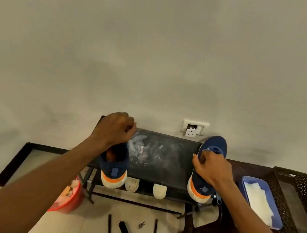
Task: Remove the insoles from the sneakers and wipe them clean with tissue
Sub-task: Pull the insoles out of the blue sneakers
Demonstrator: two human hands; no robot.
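Grip left: left hand (116, 129) clenched knuckles-up over the front of the left sneaker (115, 170), clasping it; fingertips hidden underneath.
Grip right: right hand (212, 169) curled on the right sneaker (215, 144), fingers pinching at the lace area.
Red bucket (71, 199): on the floor at far left, beside the bench leg, scraps inside, half hidden by the left forearm.
Left sneaker: navy, orange and white heel toward the camera, on the left end of the bench top; orange-brown inside shows in the opening, cannot tell if that is the insole.
Bench (163, 156): black, against the wall, white smudges on the top between the two sneakers.
Pale shoes (132, 185): two toes poke out from the lower shelf, between the sneakers.
Floor: black brush (124, 232), small key (141, 225), two dark rods (109, 229) lying in front of the bench.
Socket (194, 128): white, on the wall just behind the bench.
Right sneaker: same colours, on the right end of the bench, toe to the wall.
Tissue (258, 202): white, lying in the blue tray (246, 179).
Blue tray: on the seat of the brown plastic chair (304, 195), right of the bench.
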